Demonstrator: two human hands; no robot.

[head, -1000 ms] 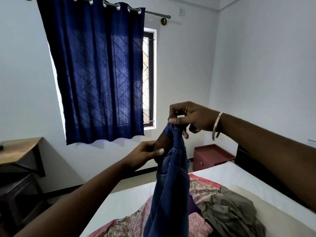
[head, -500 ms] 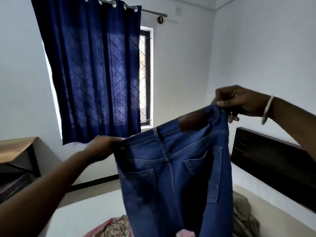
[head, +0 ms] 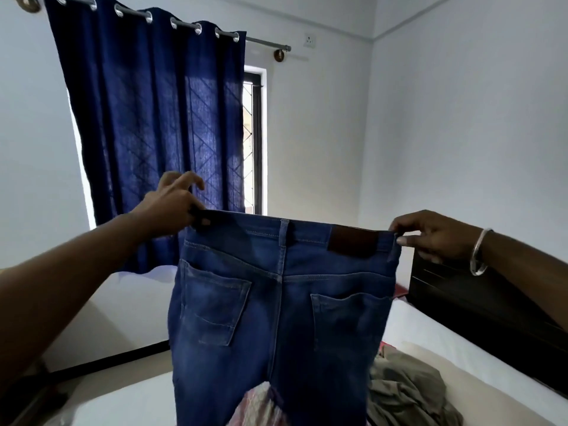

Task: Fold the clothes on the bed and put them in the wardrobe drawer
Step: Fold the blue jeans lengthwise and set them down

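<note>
We held the blue denim jeans up, left hand and right hand each pinching a waistband corner between thumb and fingers.

**Blue jeans held up by the waistband**

Pair of blue denim jeans, held upright and spread flat in the air above a white-sheeted bed, back side facing the camera (two patch pockets and a dark brown leather waistband patch showing). Waistband stretched level, pinched at its ends by the left hand and the right hand. Crumpled olive-green garment lying on the sheet at lower right.
</note>
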